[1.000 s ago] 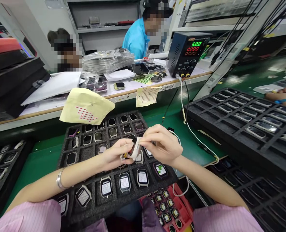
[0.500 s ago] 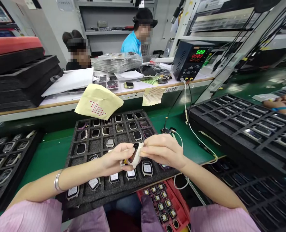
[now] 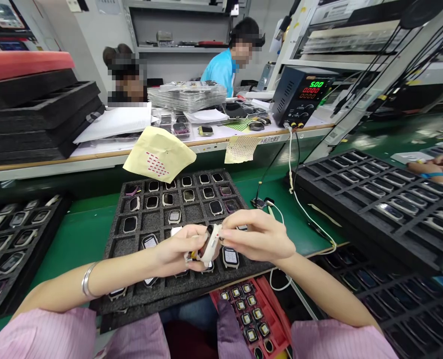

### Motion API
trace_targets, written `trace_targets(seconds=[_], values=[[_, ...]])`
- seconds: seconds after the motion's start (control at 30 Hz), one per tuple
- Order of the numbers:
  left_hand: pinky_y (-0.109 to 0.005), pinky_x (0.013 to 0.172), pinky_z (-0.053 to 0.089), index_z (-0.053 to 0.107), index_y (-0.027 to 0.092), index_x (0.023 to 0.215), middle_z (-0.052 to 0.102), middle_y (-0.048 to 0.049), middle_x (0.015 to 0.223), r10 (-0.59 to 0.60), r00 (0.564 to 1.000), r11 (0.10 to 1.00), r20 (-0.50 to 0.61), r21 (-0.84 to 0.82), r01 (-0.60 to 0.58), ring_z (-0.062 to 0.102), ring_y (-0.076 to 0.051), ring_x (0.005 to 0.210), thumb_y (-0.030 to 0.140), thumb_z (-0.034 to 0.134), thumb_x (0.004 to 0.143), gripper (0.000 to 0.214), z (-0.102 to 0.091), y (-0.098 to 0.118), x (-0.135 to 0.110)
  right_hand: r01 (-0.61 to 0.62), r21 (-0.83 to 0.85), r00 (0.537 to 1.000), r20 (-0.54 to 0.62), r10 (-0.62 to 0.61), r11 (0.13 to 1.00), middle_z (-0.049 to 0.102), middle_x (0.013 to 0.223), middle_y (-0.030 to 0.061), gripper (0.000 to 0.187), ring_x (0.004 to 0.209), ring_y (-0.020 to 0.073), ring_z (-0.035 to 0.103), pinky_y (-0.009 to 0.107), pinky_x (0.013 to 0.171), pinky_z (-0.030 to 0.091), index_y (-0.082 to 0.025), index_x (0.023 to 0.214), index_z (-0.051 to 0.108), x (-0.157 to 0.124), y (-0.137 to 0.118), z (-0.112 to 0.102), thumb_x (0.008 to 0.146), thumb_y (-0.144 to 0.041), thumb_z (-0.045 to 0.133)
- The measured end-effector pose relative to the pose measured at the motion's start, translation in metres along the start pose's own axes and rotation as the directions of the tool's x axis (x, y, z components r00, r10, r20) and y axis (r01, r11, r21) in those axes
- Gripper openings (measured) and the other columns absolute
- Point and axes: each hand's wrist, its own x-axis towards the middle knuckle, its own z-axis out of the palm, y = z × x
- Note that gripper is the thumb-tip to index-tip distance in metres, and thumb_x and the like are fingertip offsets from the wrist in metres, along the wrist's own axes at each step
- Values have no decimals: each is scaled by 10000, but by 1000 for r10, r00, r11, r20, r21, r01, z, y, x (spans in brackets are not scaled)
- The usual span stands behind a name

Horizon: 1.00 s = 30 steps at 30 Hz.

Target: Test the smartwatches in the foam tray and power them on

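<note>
My left hand (image 3: 187,249) is closed round a white smartwatch case (image 3: 208,250), holding it tilted on edge above the foam tray. A bit of yellow shows at the case's lower left. My right hand (image 3: 257,235) is pinched at the case's right side, fingertips at its edge. Something tiny and dark shows at those fingertips, too small to name. Beneath both hands lies a black foam tray (image 3: 152,222) with watch cases in its compartments; several nearer ones, such as a watch (image 3: 230,257), show white, printed-looking faces. My hands and forearms cover part of the tray.
A red tray (image 3: 277,319) of small watch parts sits below the table edge. Foam trays (image 3: 307,172) of watches stand right, another (image 3: 4,269) left. A power supply (image 3: 300,97) is on the shelf, its white cable (image 3: 311,227) hanging down. Two people sit beyond; another person's hands (image 3: 431,167) show far right.
The case has turned slightly, so more of its side with a slot shows. My right fingertips have shifted slightly along its edge. The person in blue has moved right in the view.
</note>
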Motion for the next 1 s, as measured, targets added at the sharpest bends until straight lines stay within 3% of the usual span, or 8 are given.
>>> trace_targets(seconds=[0.2,0.3,0.37,0.43,0.5,0.6,0.73,1.0], values=[[-174,423,180,626,121,739,408,24,589,-17,1000,997,10,-76,18,279,-68,526,428,830,660,376,2,-2,-6,61,-62,996,70,-57,996,705,792,55,198,734,158,707,242,648,610,-196,1085,682,1,-4,4,905,-179,601],[-180,408,173,617,117,690,401,17,584,14,999,998,37,-59,-12,285,-74,520,446,818,665,386,2,0,-9,-133,183,988,-57,146,974,693,801,45,269,660,142,684,244,581,590,-239,1204,636,5,-7,14,962,-265,522],[-184,400,169,610,119,666,399,14,582,28,998,998,49,-49,-25,309,-81,521,463,822,650,405,1,1,-13,-317,396,925,-72,374,861,678,853,48,376,613,130,656,239,528,570,-262,1321,545,10,-12,22,968,-388,507],[-187,408,184,613,120,675,406,16,584,56,998,998,18,-26,-56,328,-79,514,474,828,637,415,-2,2,-18,-452,457,871,40,490,766,659,937,74,523,669,154,659,259,536,573,-256,1323,544,18,-20,28,878,-526,595],[-193,419,196,622,119,690,434,13,594,126,991,992,-49,21,-125,332,-69,499,474,831,636,415,-5,4,-25,-517,355,855,170,490,779,648,1001,101,573,812,211,673,300,633,597,-240,1234,614,26,-28,34,759,-543,723],[-199,414,166,650,112,753,483,5,621,247,956,968,-155,84,-237,315,-53,477,465,817,662,401,-13,10,-38,-508,181,851,256,459,842,666,1066,102,556,962,257,676,326,775,606,-271,1238,602,36,-32,44,728,-366,802],[-201,411,124,657,103,832,484,7,642,333,913,943,-236,102,-317,301,-41,473,431,799,704,379,-28,27,-59,-549,155,813,328,482,821,697,1050,74,597,861,252,710,320,681,628,-300,1222,572,53,-16,69,684,-306,829],[-142,409,141,673,112,1015,483,-28,797,587,722,794,-366,90,-601,285,-49,574,488,757,745,470,-76,77,-122,-770,360,622,609,492,526,708,920,64,423,733,174,704,297,659,608,-182,1114,586,154,39,148,731,-240,757]])
